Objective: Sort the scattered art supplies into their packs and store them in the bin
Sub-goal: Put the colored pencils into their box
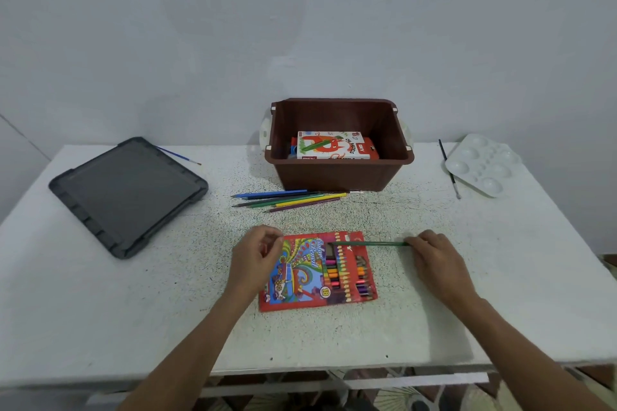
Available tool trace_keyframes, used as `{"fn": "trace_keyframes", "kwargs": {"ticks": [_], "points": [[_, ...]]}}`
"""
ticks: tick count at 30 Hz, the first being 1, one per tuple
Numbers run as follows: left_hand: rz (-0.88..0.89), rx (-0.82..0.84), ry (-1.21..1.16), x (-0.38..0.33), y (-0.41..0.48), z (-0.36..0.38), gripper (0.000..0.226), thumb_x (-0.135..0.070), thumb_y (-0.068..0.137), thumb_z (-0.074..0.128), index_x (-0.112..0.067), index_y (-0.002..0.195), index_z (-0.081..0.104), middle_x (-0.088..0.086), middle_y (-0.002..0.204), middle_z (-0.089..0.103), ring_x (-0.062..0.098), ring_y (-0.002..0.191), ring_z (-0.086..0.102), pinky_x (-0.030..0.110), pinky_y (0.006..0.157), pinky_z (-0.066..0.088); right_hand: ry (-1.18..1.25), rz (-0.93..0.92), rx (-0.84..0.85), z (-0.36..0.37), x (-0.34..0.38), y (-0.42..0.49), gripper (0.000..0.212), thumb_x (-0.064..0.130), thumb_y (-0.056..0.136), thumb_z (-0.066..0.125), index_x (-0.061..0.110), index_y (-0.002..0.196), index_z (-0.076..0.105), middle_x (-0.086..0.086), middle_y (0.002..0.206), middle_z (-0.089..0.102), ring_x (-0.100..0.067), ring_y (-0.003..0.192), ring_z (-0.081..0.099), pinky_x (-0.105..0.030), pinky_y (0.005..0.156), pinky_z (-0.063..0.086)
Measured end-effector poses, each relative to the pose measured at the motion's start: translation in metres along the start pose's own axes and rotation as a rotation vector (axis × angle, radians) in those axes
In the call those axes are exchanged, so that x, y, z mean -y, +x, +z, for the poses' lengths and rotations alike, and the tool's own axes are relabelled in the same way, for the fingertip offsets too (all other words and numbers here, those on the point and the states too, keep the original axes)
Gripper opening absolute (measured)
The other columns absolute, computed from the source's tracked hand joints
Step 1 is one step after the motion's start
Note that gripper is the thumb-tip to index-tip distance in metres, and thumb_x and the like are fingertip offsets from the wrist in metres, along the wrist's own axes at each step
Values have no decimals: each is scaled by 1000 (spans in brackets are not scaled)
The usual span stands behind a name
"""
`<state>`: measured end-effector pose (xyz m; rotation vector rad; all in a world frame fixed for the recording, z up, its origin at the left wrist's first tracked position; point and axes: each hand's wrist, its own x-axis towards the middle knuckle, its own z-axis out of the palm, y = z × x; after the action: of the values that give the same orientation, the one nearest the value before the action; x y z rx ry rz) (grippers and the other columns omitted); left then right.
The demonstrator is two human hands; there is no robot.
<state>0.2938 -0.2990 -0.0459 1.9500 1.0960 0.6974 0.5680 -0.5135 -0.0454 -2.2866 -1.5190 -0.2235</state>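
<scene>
pencil pack [310, 277] lies flat on the worktop [133, 310] close to the person, open end to the right. left hand [257, 253] has fingers curled, pinching the pack's far left corner, likely to stop it sliding. right hand [437, 260] grips the back end of a green pencil [370, 243], held level with its tip at the pack's opening, so it looks like it's being fed in. pack is red with a swirly print and a window showing pencils already inside. loose pencils [290, 198] wait in a bunch just in front of the brown bin [337, 173], easy to reach. pastel box [329, 145] sits in the bin. lid [127, 193] is on the left, palette [480, 163] and brush [449, 168] on the right.
</scene>
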Motion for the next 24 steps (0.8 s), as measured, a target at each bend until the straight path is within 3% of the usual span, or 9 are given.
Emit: {"fn": "trace_keyframes", "kwargs": {"ticks": [5,9,14,19,24], "points": [[233,-18,264,31,-9,-2,13,-25,93,64,-17,104,63,-5,109,57,7,100,51,14,78,41,-100,74,-4,-13,-38,-1,23,-4,79,74,4,100,73,-10,84,59,-32,65,52,-31,46,42],[246,-36,284,36,-10,0,13,-23,93,62,-16,104,63,-2,111,55,5,100,48,10,78,36,-101,85,18,-13,-38,1,22,-2,80,73,6,100,73,-10,85,58,-32,66,53,-34,45,45],[271,-45,308,42,-9,3,15,-25,93,61,-15,105,63,0,111,56,7,100,49,19,80,41,-26,-7,48,1,3,6,25,5,78,79,8,103,74,-7,79,55,-26,61,52,-27,47,37],[302,-49,313,42,-10,3,35,-43,93,43,-16,103,63,-4,109,55,5,98,47,20,81,40,83,-94,75,21,47,8,32,8,73,83,6,103,72,-6,78,58,-21,62,54,-25,49,38],[311,-63,301,41,-10,2,32,-41,92,43,-17,101,63,-5,108,54,6,97,48,22,81,41,199,-39,53,42,64,7,22,7,90,61,6,111,65,-6,91,60,-22,75,58,-37,60,54]]}}
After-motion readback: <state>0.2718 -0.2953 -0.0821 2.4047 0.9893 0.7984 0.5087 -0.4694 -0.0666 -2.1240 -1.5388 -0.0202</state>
